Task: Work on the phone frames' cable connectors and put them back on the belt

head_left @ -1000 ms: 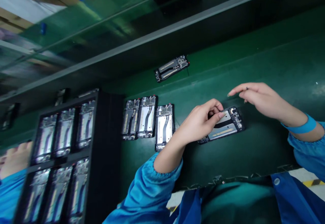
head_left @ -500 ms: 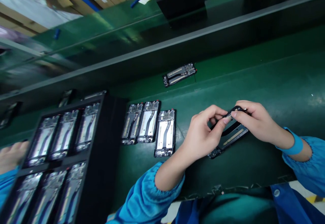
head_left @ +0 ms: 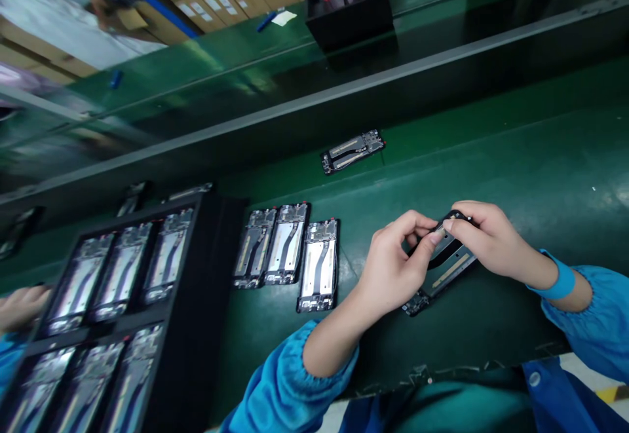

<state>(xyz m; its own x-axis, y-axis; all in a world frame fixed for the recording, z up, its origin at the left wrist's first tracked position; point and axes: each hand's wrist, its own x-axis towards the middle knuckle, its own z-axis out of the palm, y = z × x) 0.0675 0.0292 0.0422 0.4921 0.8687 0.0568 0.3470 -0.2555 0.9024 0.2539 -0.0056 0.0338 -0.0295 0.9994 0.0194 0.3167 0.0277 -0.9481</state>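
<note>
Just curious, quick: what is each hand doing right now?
Left hand: closed, pinching the phone frame.
Right hand: closed on the same phone frame.

Dim overall from my feed. Overhead glare streaks the green surface [head_left: 515, 158]. Left tray [head_left: 206, 328] blurs badly; edges bend and tilt. Soft shadow under both hands.

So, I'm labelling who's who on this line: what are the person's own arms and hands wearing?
The left hand and right hand are bare, with no gloves. The left sleeve and right sleeve are bright blue with gathered elastic cuffs. A plain blue band circles the right wrist.
</note>
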